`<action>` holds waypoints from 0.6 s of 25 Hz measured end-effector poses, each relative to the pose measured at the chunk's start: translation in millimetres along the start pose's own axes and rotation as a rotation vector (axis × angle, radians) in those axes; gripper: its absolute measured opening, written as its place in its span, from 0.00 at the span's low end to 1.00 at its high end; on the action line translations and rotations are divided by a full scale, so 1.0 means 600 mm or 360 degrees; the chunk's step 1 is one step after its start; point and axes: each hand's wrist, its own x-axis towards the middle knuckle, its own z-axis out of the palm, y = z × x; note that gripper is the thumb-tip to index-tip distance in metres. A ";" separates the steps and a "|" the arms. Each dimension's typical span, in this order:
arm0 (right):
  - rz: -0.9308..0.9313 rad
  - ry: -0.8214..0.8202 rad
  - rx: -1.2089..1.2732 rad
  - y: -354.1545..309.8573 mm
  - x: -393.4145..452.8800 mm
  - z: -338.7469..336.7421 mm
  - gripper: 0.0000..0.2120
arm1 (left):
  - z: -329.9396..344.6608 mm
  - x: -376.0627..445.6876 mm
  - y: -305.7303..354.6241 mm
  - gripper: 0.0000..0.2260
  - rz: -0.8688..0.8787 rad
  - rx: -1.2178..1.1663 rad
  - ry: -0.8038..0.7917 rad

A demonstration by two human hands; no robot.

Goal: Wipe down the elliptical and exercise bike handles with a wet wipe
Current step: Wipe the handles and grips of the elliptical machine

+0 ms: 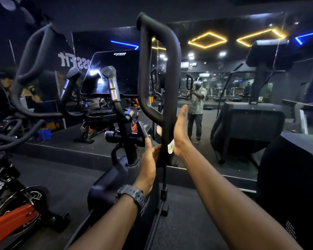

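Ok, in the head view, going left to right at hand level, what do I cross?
Red exercise bike frame → left hand, wearing a wristwatch → elliptical handle → white wet wipe → right hand, palm pressed on the handle → the person's mirror reflection → black stair-climber machine.

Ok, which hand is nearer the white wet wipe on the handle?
Right. The right hand presses the wet wipe against the looped handle; the left hand grips the handle's other side, not touching the wipe.
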 end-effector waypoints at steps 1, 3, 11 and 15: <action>-0.0037 -0.0032 -0.0014 -0.018 0.000 0.005 0.47 | 0.003 0.002 0.004 0.29 -0.0009 -0.0001 -0.0004; -0.0089 -0.0027 0.0017 0.010 -0.014 -0.006 0.43 | 0.008 0.008 0.002 0.28 0.0019 0.0006 -0.0007; -0.0199 -0.0161 -0.0182 0.086 -0.065 -0.052 0.39 | 0.008 0.024 0.003 0.26 0.0020 -0.0047 0.0042; -0.0438 0.0207 -0.0550 0.123 -0.093 -0.084 0.22 | 0.008 0.023 0.002 0.26 0.0044 -0.0041 0.0033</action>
